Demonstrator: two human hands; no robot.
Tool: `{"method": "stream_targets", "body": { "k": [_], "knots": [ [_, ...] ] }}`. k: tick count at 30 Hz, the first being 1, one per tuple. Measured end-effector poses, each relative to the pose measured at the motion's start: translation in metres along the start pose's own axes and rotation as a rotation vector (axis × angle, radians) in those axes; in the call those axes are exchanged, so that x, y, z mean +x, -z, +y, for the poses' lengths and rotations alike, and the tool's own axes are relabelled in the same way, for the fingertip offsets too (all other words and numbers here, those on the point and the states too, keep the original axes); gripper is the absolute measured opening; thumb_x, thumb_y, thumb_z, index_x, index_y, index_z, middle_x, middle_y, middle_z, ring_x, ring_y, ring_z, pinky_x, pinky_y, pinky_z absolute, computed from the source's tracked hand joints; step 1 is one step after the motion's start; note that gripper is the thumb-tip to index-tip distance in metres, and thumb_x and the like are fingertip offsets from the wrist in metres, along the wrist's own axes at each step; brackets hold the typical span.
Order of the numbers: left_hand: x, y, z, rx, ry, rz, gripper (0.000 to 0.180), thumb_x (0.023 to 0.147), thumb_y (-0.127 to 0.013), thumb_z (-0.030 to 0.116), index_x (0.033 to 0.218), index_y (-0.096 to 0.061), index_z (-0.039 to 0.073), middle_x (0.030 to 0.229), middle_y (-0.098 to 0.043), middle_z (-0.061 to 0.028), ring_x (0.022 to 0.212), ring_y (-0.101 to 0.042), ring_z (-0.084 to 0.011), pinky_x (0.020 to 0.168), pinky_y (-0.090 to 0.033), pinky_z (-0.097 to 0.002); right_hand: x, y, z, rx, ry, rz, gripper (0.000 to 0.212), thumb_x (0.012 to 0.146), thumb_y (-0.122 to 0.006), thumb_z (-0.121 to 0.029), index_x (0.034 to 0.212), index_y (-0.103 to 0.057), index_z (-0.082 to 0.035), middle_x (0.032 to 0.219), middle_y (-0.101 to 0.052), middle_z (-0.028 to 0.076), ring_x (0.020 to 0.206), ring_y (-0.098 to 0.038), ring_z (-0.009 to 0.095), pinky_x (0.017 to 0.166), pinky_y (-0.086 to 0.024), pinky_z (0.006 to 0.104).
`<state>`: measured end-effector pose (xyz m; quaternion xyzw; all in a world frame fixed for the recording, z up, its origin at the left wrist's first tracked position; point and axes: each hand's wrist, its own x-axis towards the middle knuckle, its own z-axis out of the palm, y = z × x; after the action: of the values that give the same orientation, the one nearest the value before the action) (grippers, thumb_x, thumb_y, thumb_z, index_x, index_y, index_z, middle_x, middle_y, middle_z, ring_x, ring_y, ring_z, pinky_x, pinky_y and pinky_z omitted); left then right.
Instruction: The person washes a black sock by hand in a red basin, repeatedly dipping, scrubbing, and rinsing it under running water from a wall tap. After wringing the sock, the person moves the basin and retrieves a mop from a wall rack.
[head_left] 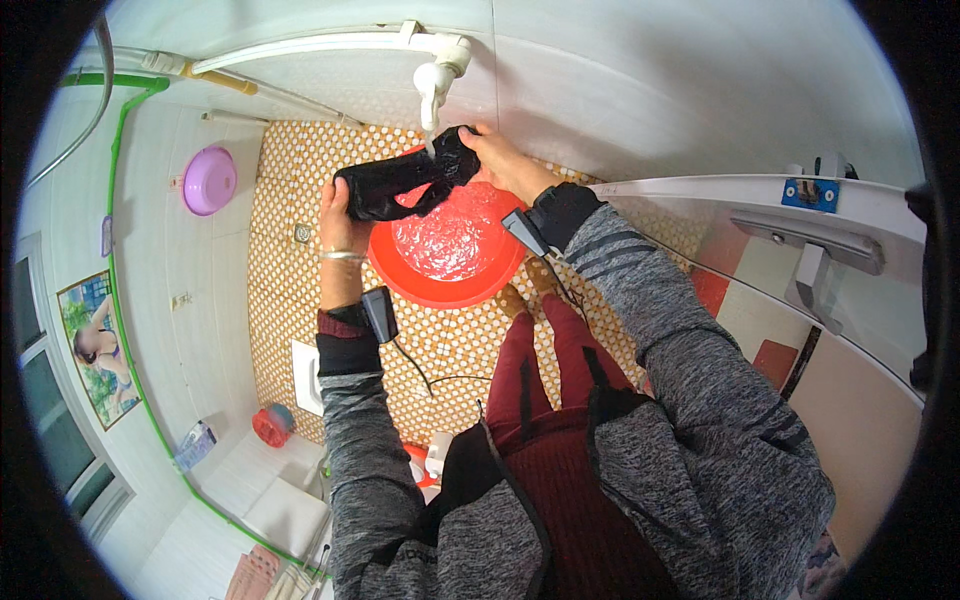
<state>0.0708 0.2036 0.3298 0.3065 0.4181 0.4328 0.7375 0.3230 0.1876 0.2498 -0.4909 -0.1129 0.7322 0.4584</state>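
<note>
Fingers of the left hand (343, 226) grip one end of a black cloth item (382, 190); those of the right hand (503, 165) grip the other, thumb on the near face. Undersides of both grips partly hidden. Item is held lengthwise between the hands, over the red basin (432, 293) and just below the white tap (432, 85). Likely reason for the two-ended hold: wet fabric would sag, and the span presents its surface to the water stream (430, 146), which meets it nearer the right hand. Basin sits on the patterned floor (282, 335) under the spout, presumably so that runoff is caught; water inside is rippled. Purple basin (209, 182) stands off against the left wall (205, 270), apparently hung there, out of the way.
</note>
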Motion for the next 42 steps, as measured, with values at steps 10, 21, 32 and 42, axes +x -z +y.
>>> {"method": "stream_targets", "body": {
  "k": [10,21,32,42],
  "knots": [
    [0.015,-0.084,-0.01,-0.307,0.11,-0.004,0.019,0.088,-0.06,0.024,0.097,-0.055,0.008,0.082,-0.06,-0.0036,0.071,-0.061,-0.017,0.064,-0.052,-0.0321,0.009,-0.015,0.062,-0.014,-0.151,-0.125,0.028,0.091,-0.05,-0.028,0.095,-0.065,-0.005,0.076,-0.06,0.002,0.06,-0.053,0.011,0.052,-0.039,0.0254],
    [0.004,-0.024,-0.045,0.169,-0.024,0.22,0.017,0.089,-0.058,0.01,0.103,-0.061,0.0,0.094,-0.066,-0.0072,0.079,-0.065,-0.0178,0.072,-0.054,-0.0297,-0.017,-0.038,0.003,0.121,-0.058,-0.13,0.02,0.089,-0.059,-0.021,0.101,-0.061,-0.006,0.086,-0.063,0.004,0.073,-0.062,0.014,0.061,-0.052,0.028],
    [0.012,-0.009,-0.119,-0.457,0.152,-0.102,0.061,0.09,-0.039,0.057,0.125,-0.047,0.008,0.124,-0.047,-0.0108,0.112,-0.049,-0.0232,0.092,-0.043,-0.0382,-0.056,-0.101,0.024,-0.917,0.915,-0.158,0.013,0.075,-0.064,-0.013,0.085,-0.06,-0.007,0.081,-0.061,0.012,0.077,-0.059,0.033,0.072,-0.046,0.0423],
    [0.023,-0.029,-0.113,-0.446,0.401,0.156,0.031,0.095,-0.041,0.032,0.108,-0.056,0.007,0.098,-0.064,-0.004,0.086,-0.064,-0.0217,0.077,-0.053,-0.0356,-0.032,-0.075,-0.003,-1.285,0.988,0.018,0.025,0.083,-0.057,-0.034,0.077,-0.066,-0.011,0.068,-0.062,0.013,0.067,-0.062,0.034,0.059,-0.048,0.0445]
  ]
}}
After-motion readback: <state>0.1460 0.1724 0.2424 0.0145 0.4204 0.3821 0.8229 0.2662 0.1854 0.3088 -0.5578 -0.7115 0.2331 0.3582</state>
